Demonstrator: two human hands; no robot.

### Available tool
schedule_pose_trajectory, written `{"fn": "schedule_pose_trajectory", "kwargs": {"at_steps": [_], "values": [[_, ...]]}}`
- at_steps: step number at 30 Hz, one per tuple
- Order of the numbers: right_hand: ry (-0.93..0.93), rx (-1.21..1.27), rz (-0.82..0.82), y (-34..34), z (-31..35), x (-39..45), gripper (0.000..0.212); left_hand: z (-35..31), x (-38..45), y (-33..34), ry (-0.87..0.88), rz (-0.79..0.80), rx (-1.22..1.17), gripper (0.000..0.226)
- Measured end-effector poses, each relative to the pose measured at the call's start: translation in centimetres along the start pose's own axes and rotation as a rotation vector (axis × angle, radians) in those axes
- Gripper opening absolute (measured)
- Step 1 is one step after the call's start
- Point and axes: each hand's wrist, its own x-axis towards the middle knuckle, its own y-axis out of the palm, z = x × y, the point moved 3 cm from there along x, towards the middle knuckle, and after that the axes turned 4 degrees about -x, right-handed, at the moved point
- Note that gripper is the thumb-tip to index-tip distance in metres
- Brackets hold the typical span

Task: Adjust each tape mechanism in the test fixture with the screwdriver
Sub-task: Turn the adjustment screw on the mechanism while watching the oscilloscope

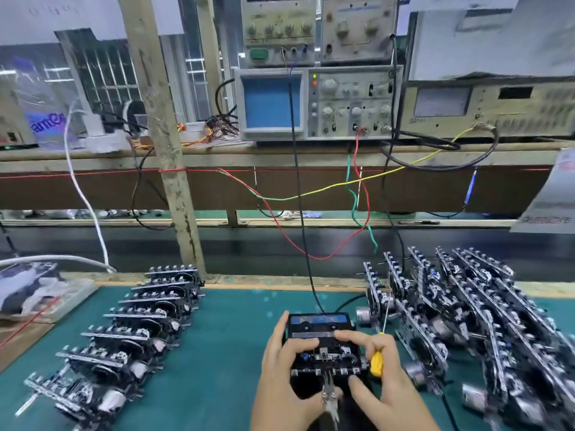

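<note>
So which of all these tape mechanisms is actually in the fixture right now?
The tape mechanism at bottom centre, under both hands. The left hand and right hand hold it. The others sit in a row at left and a pile at right.

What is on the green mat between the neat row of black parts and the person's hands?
Nothing: in the head view, the green mat is bare between the row of mechanisms and the left hand.
</note>
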Motion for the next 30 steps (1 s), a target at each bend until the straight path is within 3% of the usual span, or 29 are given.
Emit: {"fn": "schedule_pose_trajectory", "kwargs": {"at_steps": [2, 8, 12, 22, 30], "values": [[0.011, -0.035, 0.138, 0.0, 0.2, 0.1, 0.053, 0.5, 0.0, 0.1, -0.036, -0.004, 0.010, 0.063], [0.029, -0.022, 0.126, -0.4, 0.9, -0.2, 0.046, -0.4, 0.0, -0.3, -0.088, 0.020, 0.006, 0.067], [0.033, -0.004, 0.108, -0.3, 1.0, -0.2, 0.037, 0.1, 0.0, -0.3, -0.100, 0.031, 0.040, 0.073], [0.007, 0.039, 0.027, 0.4, 0.9, -0.6, 0.038, 0.5, -0.1, -0.3, -0.064, 0.001, 0.043, 0.068], [-0.025, 0.073, -0.066, 1.2, 0.2, -0.6, 0.035, 1.3, -0.2, -0.1, -0.050, 0.000, 0.015, 0.077]]}}
